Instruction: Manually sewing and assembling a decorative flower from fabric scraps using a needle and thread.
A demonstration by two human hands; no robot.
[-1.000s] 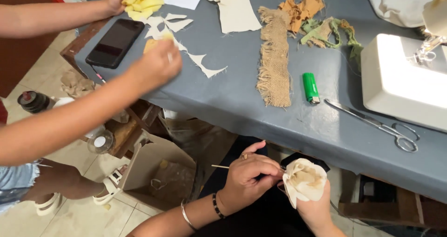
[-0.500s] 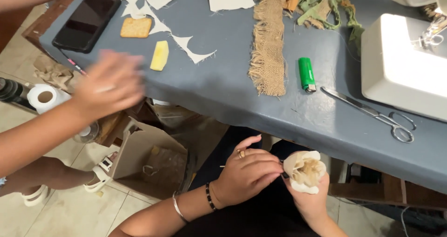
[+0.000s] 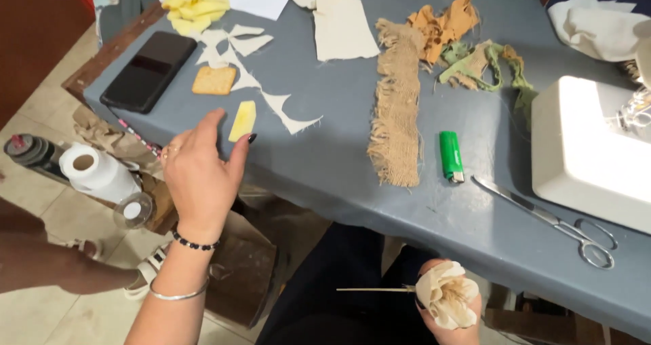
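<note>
The left hand (image 3: 200,175), fingers spread and holding nothing, reaches toward the small yellow rectangular foam piece (image 3: 243,120) near the grey surface's (image 3: 339,162) front edge. The right hand (image 3: 453,318) grips a cream fabric flower (image 3: 447,294), apparently with a thin wooden stick (image 3: 373,290). Picking the piece up probably comes next; open room surrounds it.

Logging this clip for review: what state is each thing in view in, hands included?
Left hand: open, empty, reaching toward the yellow piece.
Right hand: closed around the cloth flower, stick poking left.
Phone: screen dark, lying flat.
Scissors: closed, flat on the table.
Lighter: lying flat, unlit.
Burlap strip: frayed, flat.
</note>
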